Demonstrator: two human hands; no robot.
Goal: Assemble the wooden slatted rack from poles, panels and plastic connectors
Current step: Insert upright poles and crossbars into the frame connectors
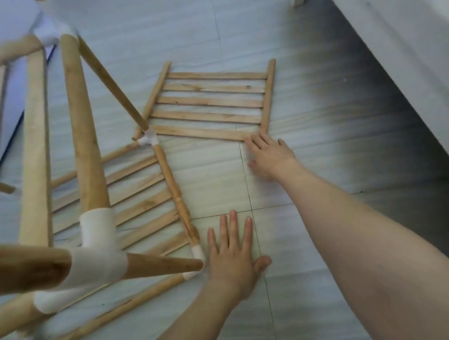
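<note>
1. Right hand (268, 156): fingers straight and spread, grasping nothing; the fingertips touch the near right corner of the loose slatted panel (208, 103).
2. Left hand (234, 254): palm down, fingers straight and together, flat on the floor (305, 223), holding nothing. It sits just beside a white plastic connector (198, 253), at that connector's 3 o'clock.
3. Surface: pale grey floor tiles with thin dark joints; a joint crossing lies between the two hands. A white furniture unit (400, 61) fills the 1 to 2 o'clock corner of the view.
4. Loose slatted panel: flat on the floor at 12 o'clock from the left hand, five slats between two side poles.
5. Part-built rack frame (90, 190): at 9 o'clock from both hands, poles joined by white connectors, with a second slatted panel (140, 205) fitted low in it.
</note>
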